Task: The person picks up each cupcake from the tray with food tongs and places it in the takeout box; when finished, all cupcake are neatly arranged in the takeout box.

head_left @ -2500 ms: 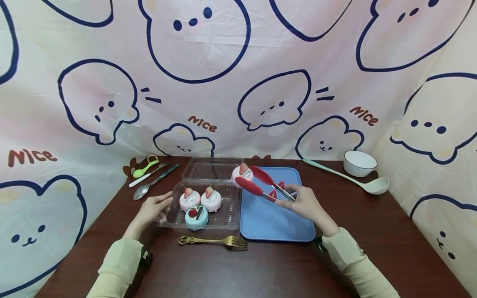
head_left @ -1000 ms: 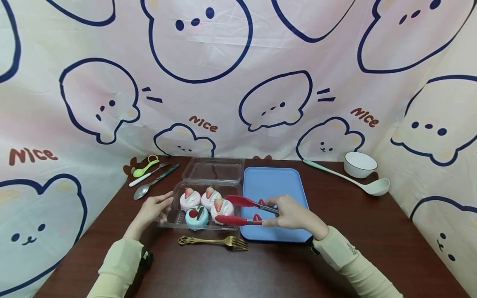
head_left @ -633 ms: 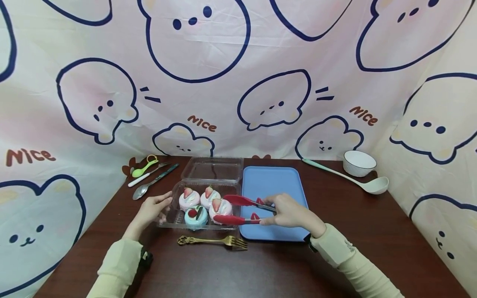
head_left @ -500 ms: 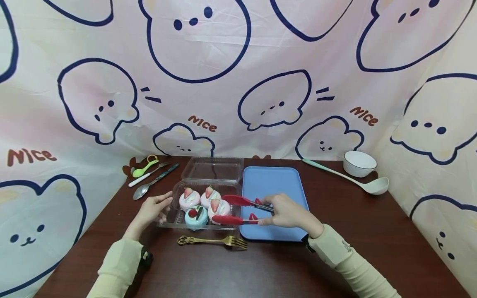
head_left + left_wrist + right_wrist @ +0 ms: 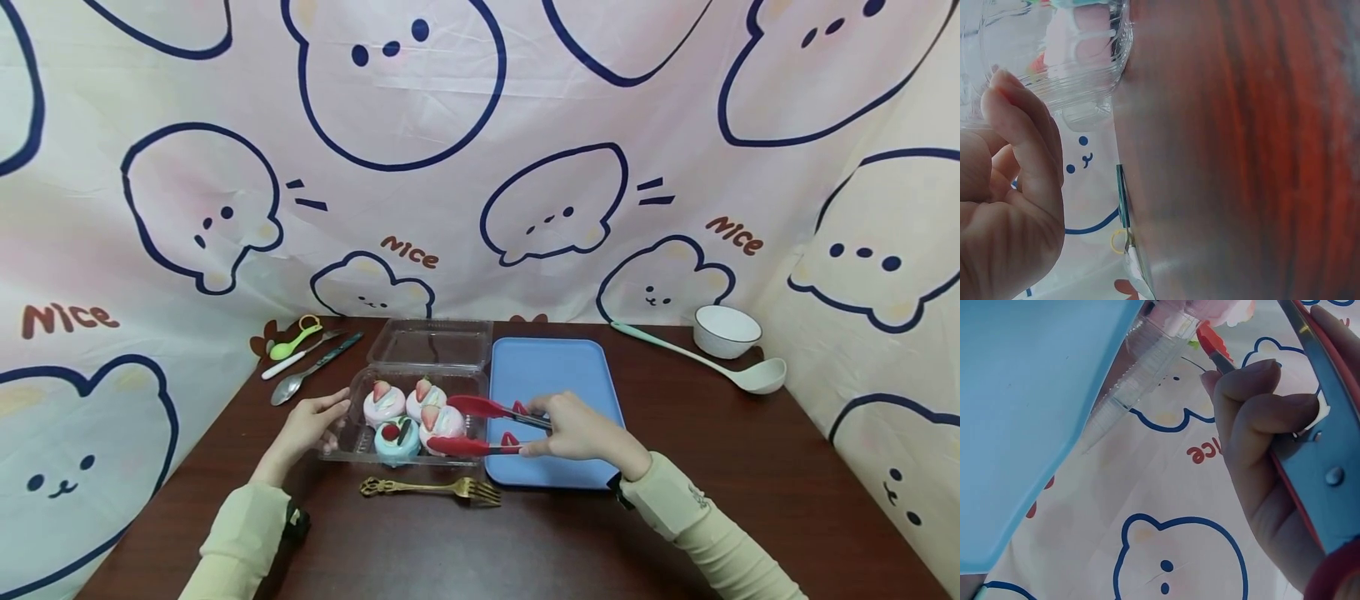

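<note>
My right hand (image 5: 573, 429) grips red-tipped metal tongs (image 5: 534, 417) over the right part of a clear plastic clamshell box (image 5: 352, 454). The tongs' spread red tips lie on either side of a pink cake with a strawberry (image 5: 441, 423) inside the box. Two more pink strawberry cakes, one a pink cake at the left (image 5: 382, 407), and a blue cake with a red berry (image 5: 397, 442) sit beside it. At the box's left wall, my left hand (image 5: 306, 429) holds the rim with bent fingers. In the right wrist view, the tongs' metal arm (image 5: 1329, 469) lies along the right hand.
A blue tray (image 5: 555, 367) lies right of the box, beneath the right hand. A gold fork (image 5: 431, 487) lies in front. Back left are a spoon (image 5: 288, 387), a white-handled fork (image 5: 285, 364) and a green spoon (image 5: 288, 343). A ladle (image 5: 757, 377) and white bowl (image 5: 726, 332) stand back right.
The tongs carried the third pink cake from above the tray's back left corner down into the box, beside the blue cake. Lately it shifted slightly left. My left hand stayed at the box.
</note>
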The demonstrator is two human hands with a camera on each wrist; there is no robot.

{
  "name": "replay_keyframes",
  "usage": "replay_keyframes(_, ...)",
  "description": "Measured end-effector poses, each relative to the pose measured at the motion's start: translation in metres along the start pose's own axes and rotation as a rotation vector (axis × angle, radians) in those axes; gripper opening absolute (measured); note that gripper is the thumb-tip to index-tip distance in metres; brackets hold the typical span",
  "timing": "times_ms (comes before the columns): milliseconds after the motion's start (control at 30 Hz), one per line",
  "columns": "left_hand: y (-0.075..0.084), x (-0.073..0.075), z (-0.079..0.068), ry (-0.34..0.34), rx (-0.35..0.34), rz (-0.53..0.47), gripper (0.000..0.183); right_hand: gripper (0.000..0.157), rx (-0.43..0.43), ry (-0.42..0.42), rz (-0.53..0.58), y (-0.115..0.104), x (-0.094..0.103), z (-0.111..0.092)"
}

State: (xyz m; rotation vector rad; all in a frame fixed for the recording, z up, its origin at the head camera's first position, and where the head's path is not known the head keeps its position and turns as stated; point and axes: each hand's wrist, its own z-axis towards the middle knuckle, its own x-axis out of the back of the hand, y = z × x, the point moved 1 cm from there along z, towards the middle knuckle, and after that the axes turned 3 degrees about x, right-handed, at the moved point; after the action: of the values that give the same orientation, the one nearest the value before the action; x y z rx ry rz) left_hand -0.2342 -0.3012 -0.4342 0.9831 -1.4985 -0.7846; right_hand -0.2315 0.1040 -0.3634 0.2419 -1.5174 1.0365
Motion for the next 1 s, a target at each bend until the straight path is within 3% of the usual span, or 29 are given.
replay_keyframes(700,0.0040,-0.0006,-0.0032,-0.012,-0.030,-0.015,0.053,0.053,-0.012,0.025,0.001,0.0043,-0.0031,-0.0011)
replay_keyframes(1000,0.0017,-0.0005,-0.0016,-0.012,-0.019,-0.021,0.052,0.050,-0.004,0.051,0.049,0.0092,-0.0081,-0.0048)
